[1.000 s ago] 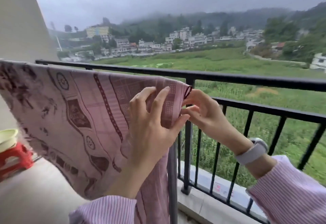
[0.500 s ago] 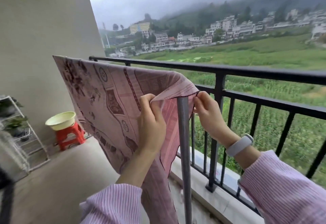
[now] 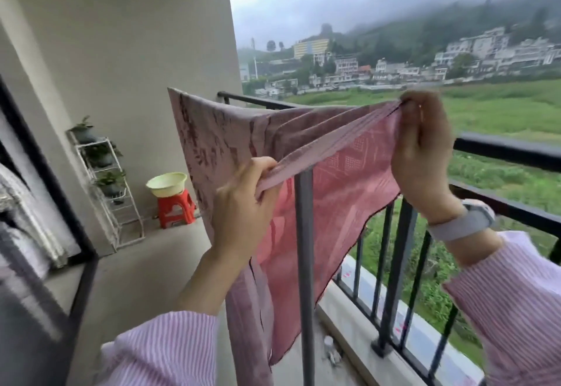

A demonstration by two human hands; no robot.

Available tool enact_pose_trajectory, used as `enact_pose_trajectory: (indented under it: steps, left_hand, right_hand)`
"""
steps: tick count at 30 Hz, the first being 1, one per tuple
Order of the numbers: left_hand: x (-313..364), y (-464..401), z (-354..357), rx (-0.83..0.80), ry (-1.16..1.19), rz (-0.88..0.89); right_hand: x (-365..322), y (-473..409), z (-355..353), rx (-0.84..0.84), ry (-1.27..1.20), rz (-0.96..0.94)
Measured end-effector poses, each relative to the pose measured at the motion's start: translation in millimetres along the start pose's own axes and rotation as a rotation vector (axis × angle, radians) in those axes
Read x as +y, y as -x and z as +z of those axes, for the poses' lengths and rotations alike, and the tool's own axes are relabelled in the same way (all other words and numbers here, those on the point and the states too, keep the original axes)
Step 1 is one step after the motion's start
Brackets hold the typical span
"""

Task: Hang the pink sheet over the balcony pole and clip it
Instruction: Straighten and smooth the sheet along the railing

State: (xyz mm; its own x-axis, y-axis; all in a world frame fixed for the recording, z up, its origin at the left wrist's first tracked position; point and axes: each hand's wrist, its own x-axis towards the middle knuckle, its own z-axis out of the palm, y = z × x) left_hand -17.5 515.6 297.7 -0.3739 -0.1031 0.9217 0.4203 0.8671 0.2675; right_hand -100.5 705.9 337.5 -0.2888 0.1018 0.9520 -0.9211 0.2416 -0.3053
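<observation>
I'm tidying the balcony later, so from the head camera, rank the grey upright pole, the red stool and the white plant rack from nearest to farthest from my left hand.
From the left hand:
1. Grey upright pole, just to its right, under the pink sheet it grips.
2. Red stool, to its left by the wall, carrying a pale basin.
3. White plant rack, further left, beyond the stool.

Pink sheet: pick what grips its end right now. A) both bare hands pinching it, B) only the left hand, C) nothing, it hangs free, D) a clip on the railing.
A: the left hand and right hand each pinch the pink sheet, stretched between them above the grey pole.
</observation>
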Motion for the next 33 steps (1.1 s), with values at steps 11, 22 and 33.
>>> enact_pose_trajectory:
  steps: [11,22,33]
  left_hand:
    - [17.8,88.5,4.4,0.019,-0.184,-0.331]
    - [42.8,133.2,-1.7,0.066,-0.174,-0.306]
    - [69.8,146.9,10.3,0.03,-0.243,-0.163]
  right_hand:
    - [39.3,126.4,-2.8,-0.65,-0.095,0.408]
    - [24.6,151.8,-3.6,-0.279,-0.206,0.664]
    - [15.4,105.6,-64.3,-0.012,-0.057,0.297]
